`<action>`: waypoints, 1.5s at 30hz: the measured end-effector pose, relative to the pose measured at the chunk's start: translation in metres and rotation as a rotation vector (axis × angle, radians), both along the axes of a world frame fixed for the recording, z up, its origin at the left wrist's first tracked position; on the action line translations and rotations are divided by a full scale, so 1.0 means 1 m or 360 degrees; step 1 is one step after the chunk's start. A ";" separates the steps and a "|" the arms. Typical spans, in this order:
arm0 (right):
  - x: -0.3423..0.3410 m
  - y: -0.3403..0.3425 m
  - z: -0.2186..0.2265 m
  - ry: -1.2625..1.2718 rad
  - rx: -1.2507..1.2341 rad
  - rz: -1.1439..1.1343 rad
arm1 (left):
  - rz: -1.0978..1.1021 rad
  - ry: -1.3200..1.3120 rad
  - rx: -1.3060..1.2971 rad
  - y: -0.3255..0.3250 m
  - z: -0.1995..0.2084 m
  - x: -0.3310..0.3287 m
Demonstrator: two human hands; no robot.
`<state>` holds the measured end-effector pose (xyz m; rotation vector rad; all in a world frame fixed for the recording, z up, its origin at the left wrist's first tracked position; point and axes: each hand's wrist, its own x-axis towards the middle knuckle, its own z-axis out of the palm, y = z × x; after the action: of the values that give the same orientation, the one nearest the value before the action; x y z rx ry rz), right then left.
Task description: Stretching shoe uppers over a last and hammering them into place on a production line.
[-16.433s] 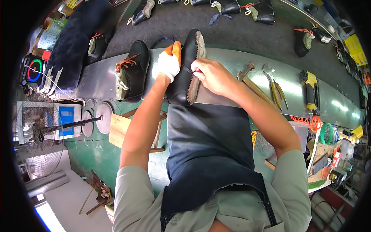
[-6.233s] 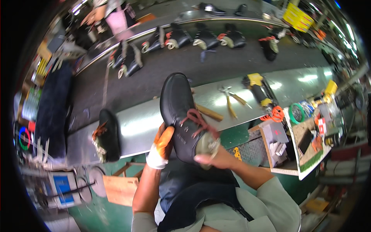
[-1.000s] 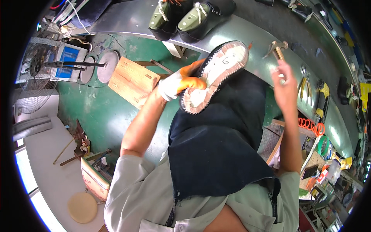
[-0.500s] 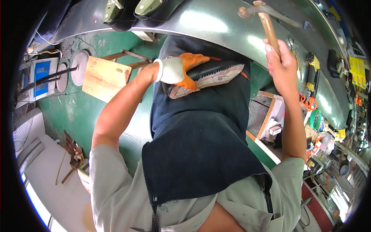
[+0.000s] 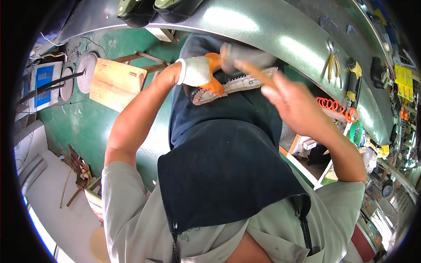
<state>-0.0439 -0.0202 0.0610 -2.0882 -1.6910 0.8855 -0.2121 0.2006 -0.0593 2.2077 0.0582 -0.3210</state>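
Note:
Across my lap, on the dark apron (image 5: pixel 228 175), lies a black shoe upper (image 5: pixel 245 84) on its side, its pale underside edged with a jagged, gathered rim. My left hand (image 5: pixel 204 74), in a white and orange glove, grips its left end, with the thumb on the rim and the fingers over the far side. Bare and closed, my right hand (image 5: pixel 296 105) holds a hammer (image 5: pixel 254 70) by its wooden handle. The hammer head is smeared by motion over the shoe's far side, close to my gloved fingers; whether it touches the shoe I cannot tell.
A grey metal bench (image 5: pixel 289 30) curves around in front, with a pair of dark shoes (image 5: pixel 175 9) at its far edge. Pliers (image 5: pixel 333 65), a yellow-black cutter (image 5: pixel 354 79) and an orange coiled hose (image 5: pixel 337 105) are at the right. A wooden stool (image 5: pixel 116 83) stands left on the green floor.
My right hand has swung the hammer down and left, from above the bench to the shoe. My left hand keeps its grip on the shoe, nearly in place.

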 end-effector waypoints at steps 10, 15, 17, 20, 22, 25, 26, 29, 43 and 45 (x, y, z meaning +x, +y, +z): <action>0.113 0.008 -0.049 -0.1182 0.0359 -0.0628 | 0.0333 0.0375 -0.1383 0.012 0.018 -0.008; 0.139 0.040 -0.111 -0.1128 0.0217 -0.0761 | 0.0464 0.0357 -0.1927 -0.016 -0.003 -0.013; 0.146 0.037 -0.120 -0.1111 0.0366 -0.0693 | 0.0550 0.0279 -0.1597 -0.033 0.001 -0.012; 0.190 -0.004 -0.109 -0.1425 0.0391 -0.0764 | 0.0583 0.0214 -0.1369 -0.040 0.003 -0.015; 0.220 -0.043 -0.112 -0.1383 0.0010 -0.0934 | 0.0556 0.0188 -0.1362 -0.041 0.011 -0.011; 0.228 -0.057 -0.126 -0.1385 -0.0210 -0.0911 | 0.0432 0.0229 -0.1249 -0.024 -0.015 -0.012; 0.225 -0.060 -0.129 -0.1446 -0.0259 -0.0857 | 0.0213 -0.0208 -0.0715 -0.023 -0.015 -0.016; 0.229 -0.035 -0.117 -0.1308 -0.0559 -0.1007 | 0.0879 0.0529 -0.1348 -0.045 -0.010 -0.007; 0.016 -0.064 -0.055 0.0630 -0.0408 -0.0429 | 0.0778 0.0205 -0.1399 -0.057 -0.014 -0.002; 0.003 -0.065 -0.055 0.0304 -0.0455 -0.0227 | 0.0855 0.0289 -0.1416 -0.060 -0.008 -0.002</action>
<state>-0.0409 -0.0850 0.0063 -2.1859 -1.3674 1.2980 -0.2144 0.1402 -0.0670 1.2155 0.4985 -0.1848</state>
